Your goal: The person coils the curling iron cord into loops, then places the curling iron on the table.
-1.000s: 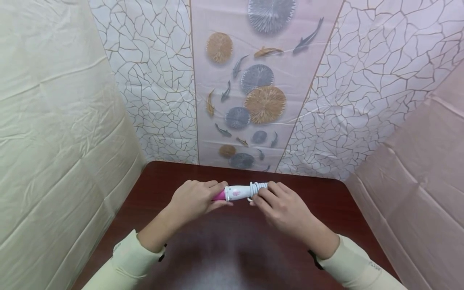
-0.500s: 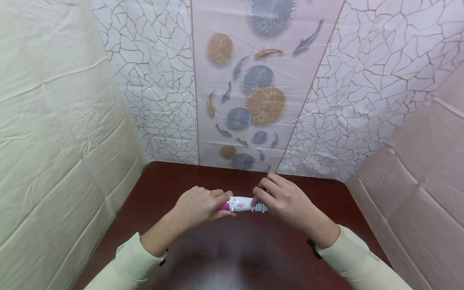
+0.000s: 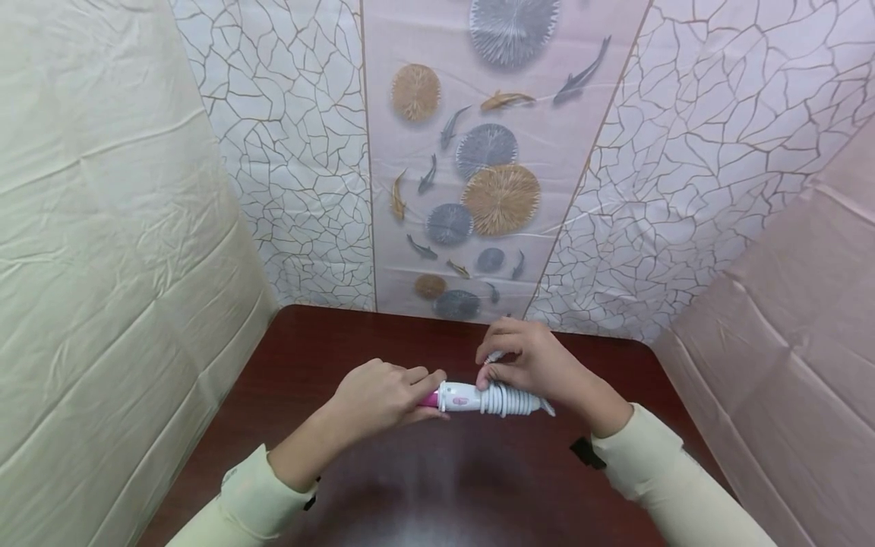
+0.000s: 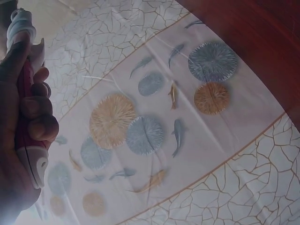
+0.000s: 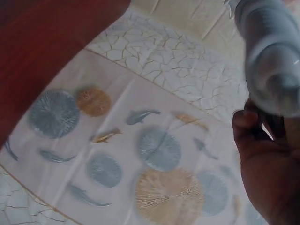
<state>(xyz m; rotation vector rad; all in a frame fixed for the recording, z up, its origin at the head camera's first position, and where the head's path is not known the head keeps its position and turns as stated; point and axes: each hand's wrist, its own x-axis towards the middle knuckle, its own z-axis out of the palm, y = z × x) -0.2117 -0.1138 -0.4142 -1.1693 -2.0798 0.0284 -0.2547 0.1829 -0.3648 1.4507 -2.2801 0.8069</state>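
Note:
A pink and white hair straightener [image 3: 461, 397] lies level between both hands, above the table. My left hand [image 3: 386, 395] grips its pink end; in the left wrist view, the curled fingers [image 4: 40, 112] wrap the pink body, and a white tip [image 4: 35, 164] sticks out below. White cord [image 3: 513, 400] is wound in several turns around the handle at the right. My right hand [image 3: 536, 361] is just above these turns, pinching a short length of cord [image 3: 494, 356] between thumb and fingers. In the right wrist view the wound handle [image 5: 269, 42] looms large and blurred beside the hand [image 5: 267, 164].
A dark red-brown table [image 3: 328, 334] lies beneath the hands. Behind it hangs a cloth [image 3: 451, 152] printed with fish and round shapes. Pale padded fabric walls stand at the left [image 3: 123, 251] and right [image 3: 772, 304].
The straightener has shifted slightly right and toward me with the left hand. The right hand has lifted off the wound handle, uncovering the cord turns, and now pinches a length of cord above them.

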